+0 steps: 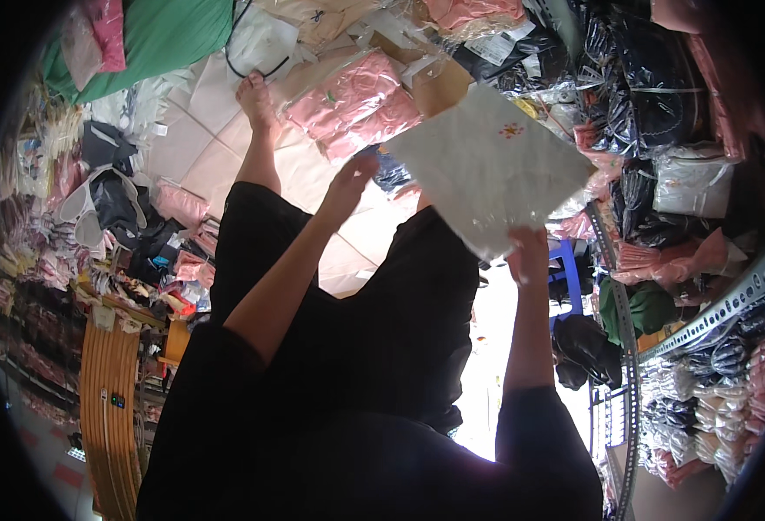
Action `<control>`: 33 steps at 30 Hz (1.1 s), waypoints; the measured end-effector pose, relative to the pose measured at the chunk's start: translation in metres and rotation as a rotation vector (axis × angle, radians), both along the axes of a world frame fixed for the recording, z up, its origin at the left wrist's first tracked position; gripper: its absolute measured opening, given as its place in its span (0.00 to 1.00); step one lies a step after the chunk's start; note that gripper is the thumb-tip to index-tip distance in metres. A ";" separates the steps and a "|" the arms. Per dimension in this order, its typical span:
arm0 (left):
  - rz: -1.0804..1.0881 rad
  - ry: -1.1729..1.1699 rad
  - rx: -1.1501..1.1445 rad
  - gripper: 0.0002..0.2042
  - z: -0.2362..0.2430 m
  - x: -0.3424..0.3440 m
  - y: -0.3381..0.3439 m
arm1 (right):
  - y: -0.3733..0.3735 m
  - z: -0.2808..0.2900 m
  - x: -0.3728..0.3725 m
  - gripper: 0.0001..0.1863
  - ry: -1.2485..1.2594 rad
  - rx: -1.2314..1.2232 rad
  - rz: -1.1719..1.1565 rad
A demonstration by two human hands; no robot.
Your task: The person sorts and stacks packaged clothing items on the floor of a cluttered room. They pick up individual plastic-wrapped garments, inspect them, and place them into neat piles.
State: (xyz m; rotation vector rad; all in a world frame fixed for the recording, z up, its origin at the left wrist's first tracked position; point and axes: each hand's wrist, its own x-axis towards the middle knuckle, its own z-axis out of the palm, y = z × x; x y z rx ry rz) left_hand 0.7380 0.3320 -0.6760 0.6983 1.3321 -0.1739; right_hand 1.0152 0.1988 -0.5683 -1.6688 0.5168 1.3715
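My right hand [528, 247] grips the lower corner of a flat white plastic-wrapped package [478, 174] with a small orange floral motif, held tilted above the floor. My left hand [352, 181] hangs just left of that package's corner, fingers loosely curved and apart, with nothing visible in it. Beyond the left hand lies a clear-bagged pink garment pack [347, 104] with a small green motif. A dark blue item [393, 172] is partly hidden behind the white package.
My bare foot [259, 104] rests on pale floor tiles [193, 143]. Heaps of bagged garments [660, 78] line both sides. A perforated metal rack [704, 313] and a blue plastic stool [565, 269] are at right, wooden boards [104, 391] at lower left, green fabric [156, 43] at upper left.
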 end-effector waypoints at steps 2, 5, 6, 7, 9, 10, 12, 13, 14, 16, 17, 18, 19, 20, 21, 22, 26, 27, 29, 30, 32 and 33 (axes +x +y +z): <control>0.646 -0.337 -0.472 0.21 -0.014 0.002 0.023 | -0.006 0.016 0.001 0.25 0.085 -0.011 -0.045; 0.381 -0.452 -0.688 0.22 -0.001 0.019 0.074 | -0.012 0.024 0.004 0.21 0.101 -0.094 0.003; 0.258 -0.442 -0.663 0.22 -0.001 0.020 0.078 | -0.011 0.023 0.008 0.20 0.081 -0.101 0.079; 0.213 -0.431 -0.569 0.19 0.001 0.022 0.078 | -0.008 0.018 0.012 0.19 0.074 -0.099 0.155; 0.192 -0.397 -0.524 0.17 0.000 0.020 0.083 | 0.009 0.011 0.010 0.15 0.034 -0.157 0.261; 0.177 -0.382 -0.500 0.17 0.001 0.018 0.086 | 0.015 0.003 0.010 0.16 -0.001 -0.180 0.273; 0.238 -0.348 -0.518 0.16 0.008 0.012 0.091 | 0.023 0.002 0.008 0.16 0.065 -0.100 0.214; 0.275 -0.329 -0.527 0.16 0.010 0.012 0.095 | 0.021 0.000 0.007 0.16 0.050 -0.094 0.191; 0.312 -0.312 -0.536 0.16 0.012 0.010 0.098 | 0.017 -0.003 0.007 0.16 0.035 -0.087 0.168; 0.322 -0.345 -0.523 0.16 0.013 0.007 0.102 | 0.019 -0.003 0.005 0.15 0.019 -0.100 0.118; 0.328 -0.364 -0.517 0.16 0.013 0.007 0.104 | 0.024 0.000 0.003 0.15 0.018 -0.121 0.092; 0.275 -0.338 -0.470 0.16 0.013 0.005 0.101 | 0.028 0.003 0.000 0.15 0.016 -0.141 0.066; 0.228 -0.315 -0.415 0.16 0.009 0.003 0.096 | 0.030 0.004 -0.001 0.15 0.006 -0.149 0.118; 0.175 -0.294 -0.361 0.16 0.005 0.001 0.092 | 0.029 0.008 -0.004 0.15 -0.007 -0.158 0.163; 0.031 -0.224 -0.190 0.16 0.003 0.000 0.084 | 0.028 0.012 -0.007 0.15 -0.022 -0.167 0.208; -0.017 -0.187 -0.174 0.18 0.003 0.000 0.079 | 0.028 0.015 -0.013 0.16 -0.012 -0.151 0.202; -0.112 -0.086 -0.244 0.25 0.005 -0.012 0.055 | 0.018 0.030 -0.042 0.14 0.053 -0.138 0.236; -0.152 -0.070 -0.271 0.25 0.008 -0.013 0.054 | 0.014 0.032 -0.046 0.13 0.081 -0.164 0.224; -0.196 -0.037 -0.297 0.24 0.010 -0.015 0.051 | 0.013 0.036 -0.052 0.12 0.077 -0.184 0.261; -0.199 -0.021 -0.293 0.24 0.004 -0.021 0.043 | 0.012 0.038 -0.055 0.12 0.075 -0.194 0.280; -0.259 0.022 -0.257 0.24 0.001 -0.028 0.038 | 0.006 0.036 -0.056 0.13 0.083 -0.223 0.333; -0.316 0.051 -0.227 0.24 -0.001 -0.033 0.036 | 0.005 0.034 -0.058 0.13 0.069 -0.227 0.356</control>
